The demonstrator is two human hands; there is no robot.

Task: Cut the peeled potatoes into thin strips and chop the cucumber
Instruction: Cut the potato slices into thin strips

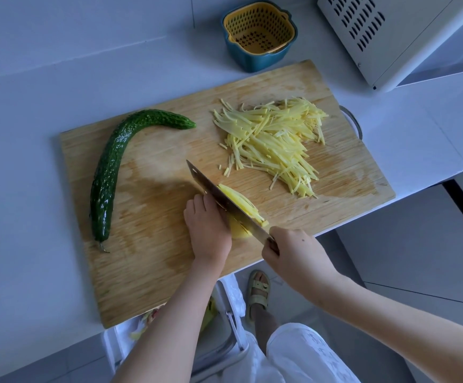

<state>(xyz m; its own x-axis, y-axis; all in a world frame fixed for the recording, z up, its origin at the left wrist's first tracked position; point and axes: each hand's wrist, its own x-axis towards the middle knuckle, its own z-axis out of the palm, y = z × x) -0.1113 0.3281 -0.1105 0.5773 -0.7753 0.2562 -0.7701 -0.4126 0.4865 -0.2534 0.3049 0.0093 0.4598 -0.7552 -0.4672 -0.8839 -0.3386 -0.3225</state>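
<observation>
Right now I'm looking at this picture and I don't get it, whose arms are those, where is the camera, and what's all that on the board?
There is no machine here. The camera sits on a person's head and looks down at their own two arms. A wooden cutting board lies on a pale counter. The right hand has its grip on the handle of a cleaver. The left hand steadies a piece of peeled potato, which the blade is slicing. Behind it lies a pile of potato strips, already cut. A whole cucumber lies uncut on the left. Beyond the board stands a yellow strainer basket inside a blue bowl.
</observation>
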